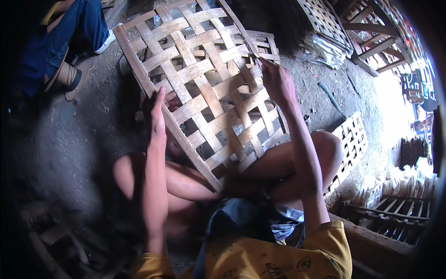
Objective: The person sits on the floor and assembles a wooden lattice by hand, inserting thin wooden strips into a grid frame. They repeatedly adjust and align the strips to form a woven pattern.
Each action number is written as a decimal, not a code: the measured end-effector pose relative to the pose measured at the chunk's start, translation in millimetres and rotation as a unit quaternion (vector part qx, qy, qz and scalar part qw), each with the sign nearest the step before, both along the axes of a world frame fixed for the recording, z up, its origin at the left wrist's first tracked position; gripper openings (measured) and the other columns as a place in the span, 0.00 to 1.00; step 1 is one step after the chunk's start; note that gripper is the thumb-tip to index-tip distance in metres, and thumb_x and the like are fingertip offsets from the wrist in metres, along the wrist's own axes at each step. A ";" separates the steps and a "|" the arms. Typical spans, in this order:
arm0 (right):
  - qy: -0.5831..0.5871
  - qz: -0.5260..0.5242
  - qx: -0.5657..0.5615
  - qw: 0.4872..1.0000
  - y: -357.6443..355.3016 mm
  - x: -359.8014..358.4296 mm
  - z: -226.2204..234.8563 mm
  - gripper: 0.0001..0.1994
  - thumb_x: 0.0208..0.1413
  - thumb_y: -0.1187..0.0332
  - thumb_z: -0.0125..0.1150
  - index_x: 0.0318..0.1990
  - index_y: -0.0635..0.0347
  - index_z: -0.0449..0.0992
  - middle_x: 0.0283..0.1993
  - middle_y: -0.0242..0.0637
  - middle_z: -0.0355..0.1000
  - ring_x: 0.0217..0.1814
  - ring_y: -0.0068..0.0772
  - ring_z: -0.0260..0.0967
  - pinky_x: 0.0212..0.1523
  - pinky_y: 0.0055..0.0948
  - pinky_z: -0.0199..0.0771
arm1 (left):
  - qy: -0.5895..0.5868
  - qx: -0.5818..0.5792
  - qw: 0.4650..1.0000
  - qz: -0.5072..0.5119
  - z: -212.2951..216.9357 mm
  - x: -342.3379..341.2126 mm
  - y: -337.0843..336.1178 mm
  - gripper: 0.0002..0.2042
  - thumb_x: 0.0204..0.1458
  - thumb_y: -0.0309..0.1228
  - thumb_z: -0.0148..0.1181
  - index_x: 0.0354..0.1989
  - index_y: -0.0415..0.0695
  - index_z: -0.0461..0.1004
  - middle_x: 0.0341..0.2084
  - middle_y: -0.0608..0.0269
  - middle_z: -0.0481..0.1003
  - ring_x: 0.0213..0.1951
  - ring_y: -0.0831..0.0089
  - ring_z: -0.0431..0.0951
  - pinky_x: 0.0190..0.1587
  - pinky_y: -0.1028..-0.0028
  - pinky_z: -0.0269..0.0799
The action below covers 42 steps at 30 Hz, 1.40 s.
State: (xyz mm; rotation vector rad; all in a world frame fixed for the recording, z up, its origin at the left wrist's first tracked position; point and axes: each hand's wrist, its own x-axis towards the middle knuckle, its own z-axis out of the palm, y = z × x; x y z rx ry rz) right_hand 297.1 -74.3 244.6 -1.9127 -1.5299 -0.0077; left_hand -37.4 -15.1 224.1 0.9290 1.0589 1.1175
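Observation:
A woven panel [204, 83] of wide, flat bamboo strips in a wooden frame tilts over my crossed legs. My left hand [160, 111] grips the panel's left frame bar, thumb along the outer edge and fingers partly hidden behind the bar. At the opposite edge, my right hand [278, 83] is closed, its fingertips against the frame bar. Something dark and thin shows at those fingertips, too small to make out. Behind the upper right of the panel, another woven piece [267, 44] shows in part.
A seated person's leg in blue trousers [76, 28] and a sandalled foot [76, 79] are at far left. Another lattice panel [350, 139] lies by my right knee. A stick [331, 97] is on the dirt floor. Stacked panels [325, 28] and a wooden rack [378, 37] stand back right.

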 end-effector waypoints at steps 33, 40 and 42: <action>0.022 -0.047 0.010 0.999 -7.7 -23.0 29.0 0.15 0.67 0.66 0.52 0.53 0.59 0.82 0.33 0.60 0.77 0.39 0.62 0.79 0.42 0.52 0.77 | -0.012 0.049 0.999 -0.004 6.1 6.9 -1.4 0.25 0.60 0.52 0.65 0.54 0.44 0.77 0.37 0.59 0.82 0.33 0.75 0.82 0.37 0.74 0.74; -0.010 -0.040 0.045 0.998 7.5 -11.6 10.1 0.13 0.67 0.67 0.55 0.52 0.58 0.82 0.39 0.57 0.79 0.40 0.59 0.80 0.40 0.47 0.78 | -0.012 0.032 0.999 -0.012 6.5 8.0 -3.4 0.26 0.61 0.53 0.64 0.55 0.43 0.76 0.37 0.59 0.82 0.34 0.75 0.82 0.38 0.74 0.74; -0.013 -0.039 0.044 0.998 9.5 -14.9 8.2 0.13 0.66 0.67 0.55 0.51 0.59 0.83 0.40 0.56 0.79 0.41 0.59 0.79 0.41 0.49 0.78 | -0.007 0.022 1.000 -0.011 5.1 5.2 -3.6 0.26 0.61 0.53 0.63 0.56 0.43 0.76 0.37 0.59 0.82 0.34 0.75 0.81 0.38 0.74 0.74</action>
